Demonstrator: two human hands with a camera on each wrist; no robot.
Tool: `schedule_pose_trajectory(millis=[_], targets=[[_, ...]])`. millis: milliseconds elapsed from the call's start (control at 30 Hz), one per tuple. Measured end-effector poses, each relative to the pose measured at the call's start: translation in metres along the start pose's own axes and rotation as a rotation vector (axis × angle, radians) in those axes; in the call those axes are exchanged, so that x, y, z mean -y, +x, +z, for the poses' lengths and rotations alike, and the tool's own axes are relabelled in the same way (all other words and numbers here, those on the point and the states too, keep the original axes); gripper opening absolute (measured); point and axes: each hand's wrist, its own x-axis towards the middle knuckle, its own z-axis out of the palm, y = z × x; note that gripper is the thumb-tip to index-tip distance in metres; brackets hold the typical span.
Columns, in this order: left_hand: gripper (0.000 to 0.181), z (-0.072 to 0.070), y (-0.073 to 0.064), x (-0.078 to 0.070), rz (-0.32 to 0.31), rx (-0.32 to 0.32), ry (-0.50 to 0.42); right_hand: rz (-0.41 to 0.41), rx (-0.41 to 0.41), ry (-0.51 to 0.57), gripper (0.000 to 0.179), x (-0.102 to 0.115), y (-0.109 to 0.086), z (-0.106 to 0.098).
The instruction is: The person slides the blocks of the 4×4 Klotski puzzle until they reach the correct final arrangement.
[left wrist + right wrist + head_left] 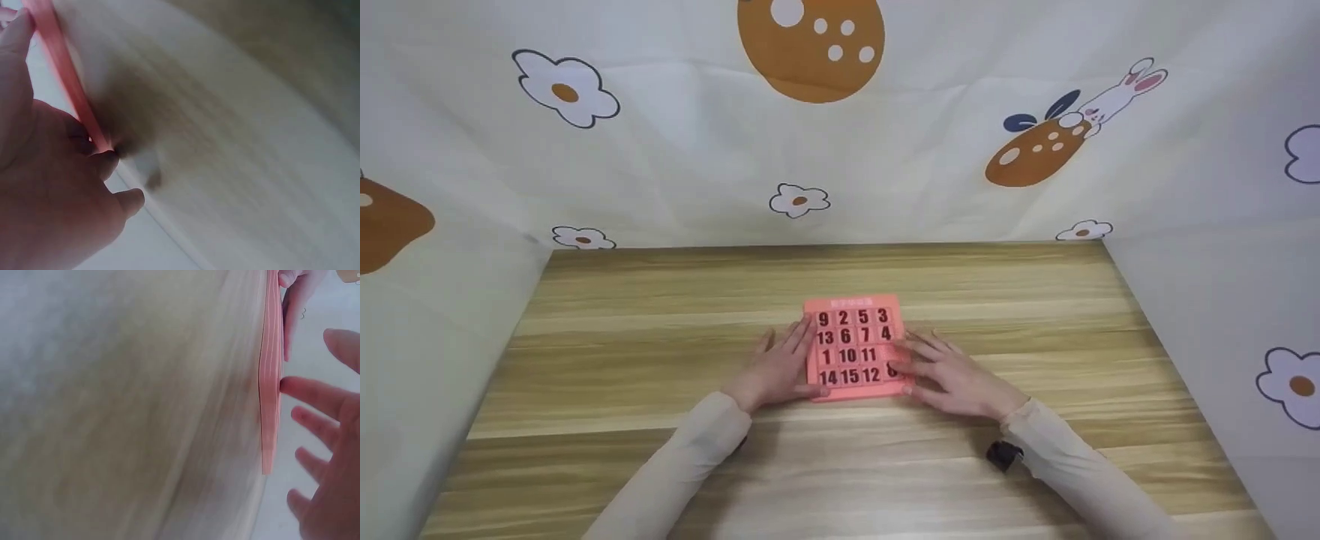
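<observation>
A pink sliding number puzzle (pixel 859 388) lies flat on the wooden table, its numbered tiles in four rows. My left hand (pixel 775 373) holds its left side, thumb on the near left corner and fingers along the edge. In the left wrist view, the left fingers (pixel 104 164) curl at the puzzle's pink rim (pixel 67 76). My right hand (pixel 958 375) is at the right side, its index fingertip on the 8 tile (pixel 892 370). A space without a number shows right of the 11 tile (pixel 869 355). In the right wrist view, the other right fingers (pixel 315 424) are spread apart.
The wood-grain table (pixel 660 300) extends around the puzzle. A pale cloth (pixel 675 165) with flowers, a rabbit and brown shapes stands behind it and along both sides. A black wrist strap (pixel 1003 454) shows at the right sleeve.
</observation>
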Motion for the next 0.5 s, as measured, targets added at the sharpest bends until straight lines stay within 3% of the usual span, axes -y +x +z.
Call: schedule_pose_trajectory(millis=[167, 367, 500], targets=[[0.108, 0.000, 0.001, 0.000, -0.006, 0.015, -0.012, -0.002, -0.019, 0.061, 0.037, -0.004, 0.009, -0.002], [0.107, 0.001, 0.001, -0.001, -0.004, 0.013, -0.007, 0.094, 0.036, 0.067, 0.050, -0.007, 0.019, 0.003], [0.107, 0.000, 0.000, -0.001, -0.005, 0.010, -0.010, 0.102, 0.051, 0.059, 0.054, -0.006, 0.018, 0.002]])
